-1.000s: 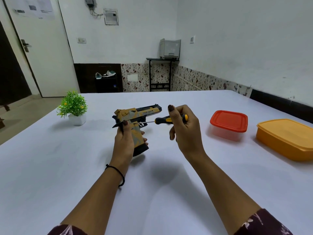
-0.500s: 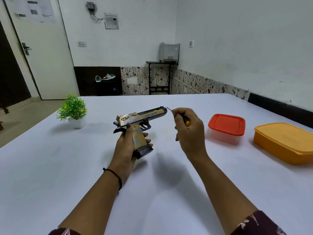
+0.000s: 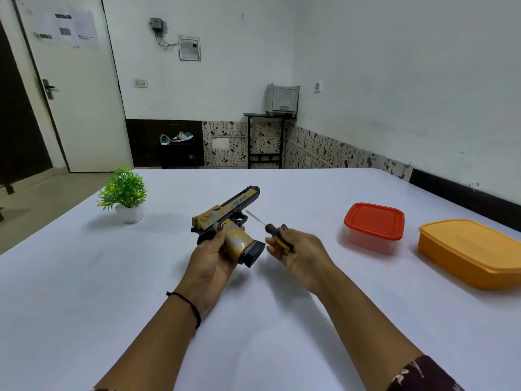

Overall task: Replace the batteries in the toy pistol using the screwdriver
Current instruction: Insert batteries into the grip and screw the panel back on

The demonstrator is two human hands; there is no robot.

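A tan and black toy pistol (image 3: 229, 220) is held above the white table (image 3: 84, 277) by my left hand (image 3: 214, 256), which grips its handle; the barrel points up and away to the right and the black base of the grip faces me. My right hand (image 3: 298, 251) is closed around a small screwdriver (image 3: 272, 231) with a black and yellow handle. Its thin metal shaft points up-left toward the trigger guard, a short gap away from the pistol.
A small green plant in a white pot (image 3: 125, 197) stands at the left of the table. A clear box with a red lid (image 3: 373, 225) and an orange lidded box (image 3: 470, 252) sit at the right. A door and a stand with a printer are behind.
The screwdriver has left the pistol's side and swung round in my right hand, which dropped lower beside the grip. My left hand has tilted the pistol so its barrel points up and away.
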